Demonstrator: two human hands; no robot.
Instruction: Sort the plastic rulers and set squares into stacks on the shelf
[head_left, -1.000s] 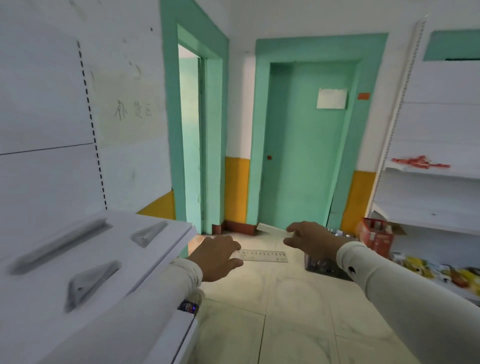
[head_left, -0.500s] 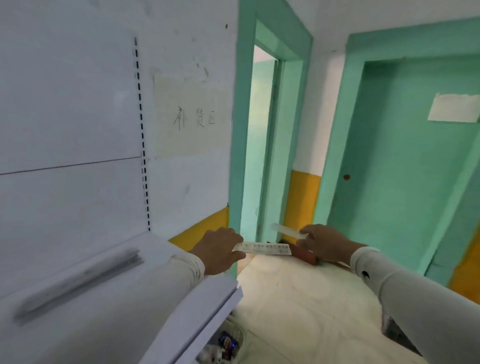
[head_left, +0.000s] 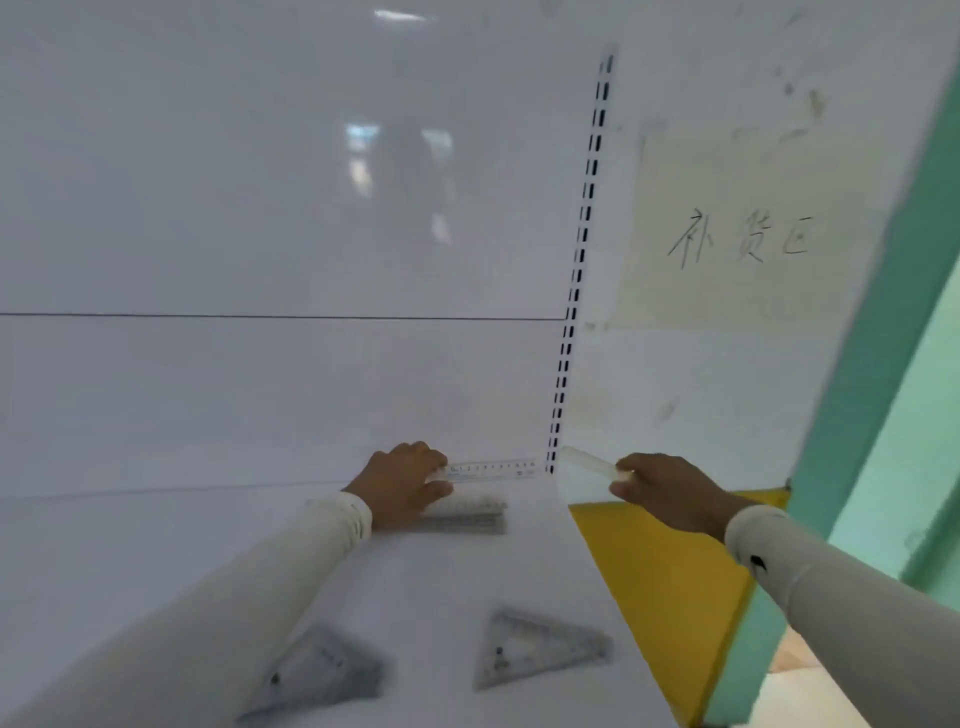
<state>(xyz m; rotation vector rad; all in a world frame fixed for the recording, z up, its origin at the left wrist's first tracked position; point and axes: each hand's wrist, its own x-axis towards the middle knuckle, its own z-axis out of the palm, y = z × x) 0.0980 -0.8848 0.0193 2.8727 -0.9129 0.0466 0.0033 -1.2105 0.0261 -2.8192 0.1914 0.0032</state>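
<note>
Above the ruler stack (head_left: 462, 514), the left hand (head_left: 402, 486) pinches 1 ruler (head_left: 493, 467); right of it, the right hand (head_left: 667, 493) grips seemingly another ruler (head_left: 587, 461).

A glossy white metal back panel (head_left: 260, 208) filled most of the view, crossed by a thin horizontal seam and carrying blurred reflections of ceiling lights. A white slotted upright (head_left: 582, 260) edged it on the right. Beyond lay a scuffed white plaster wall (head_left: 701, 395) with a handwritten pale paper notice (head_left: 743, 234), a yellow painted lower band (head_left: 670, 571) and a teal door frame (head_left: 883, 322).
</note>
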